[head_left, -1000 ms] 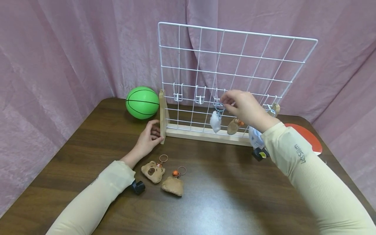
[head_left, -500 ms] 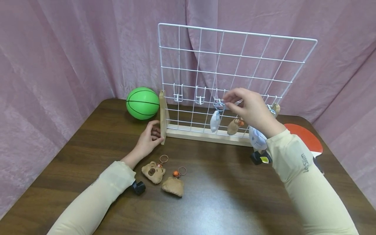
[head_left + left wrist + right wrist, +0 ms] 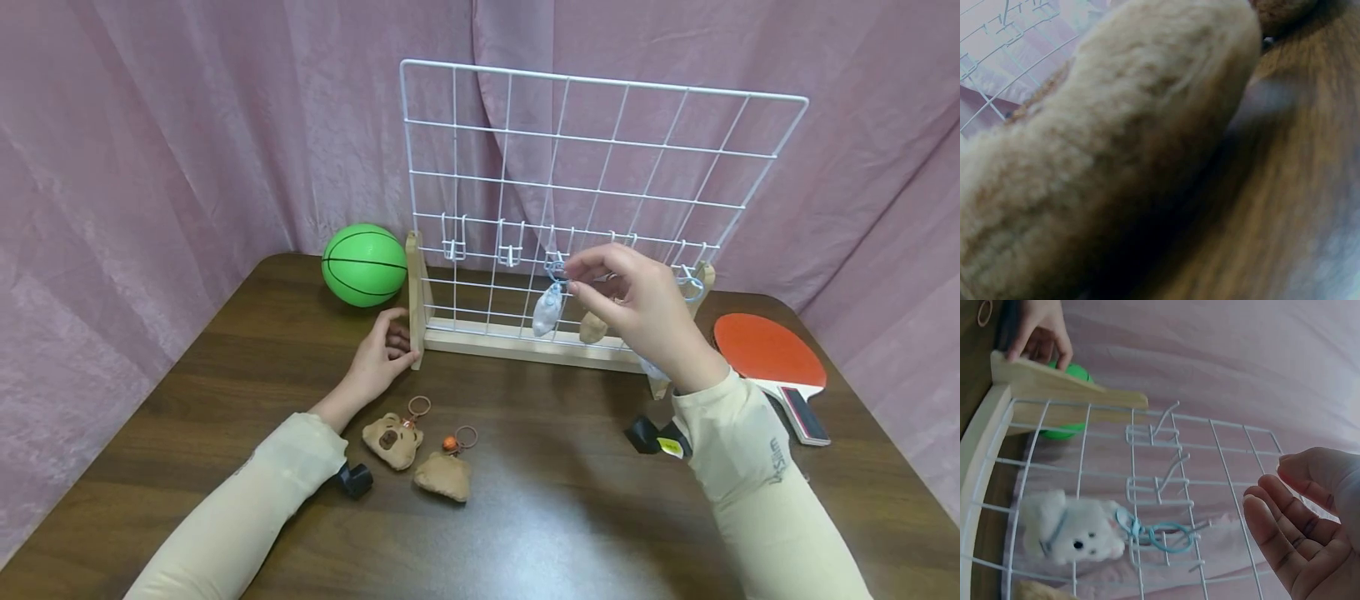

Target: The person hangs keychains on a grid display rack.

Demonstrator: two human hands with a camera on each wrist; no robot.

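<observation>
My left hand [image 3: 375, 354] holds the wooden side panel [image 3: 416, 292] of a white wire grid rack [image 3: 558, 179], thumb and fingers at its edges. My right hand [image 3: 1310, 525] is beside the third hook with nothing between its relaxed fingers. A white plush dog keychain [image 3: 1075, 531] hangs there, its blue ring [image 3: 1169, 538] looped over the hook; the right wrist view shows a gap between fingertips and ring. Behind my right hand in the head view, a brown plush keychain [image 3: 592, 327] is partly covered. Two vacant hooks show to the left, one of them a white hook [image 3: 453, 248].
Two brown plush keychains lie on the table: a bear-faced keychain [image 3: 392, 440] and one turned over, a tan keychain [image 3: 442, 477]. A green ball [image 3: 364, 264] stands left of the rack. A red table tennis paddle [image 3: 770, 348] lies at right. Pink curtains [image 3: 225, 125] hang behind.
My right hand has let go of the dog keychain's ring and drawn back, and its forearm has swung left, uncovering more of the paddle. My left hand stays at the panel.
</observation>
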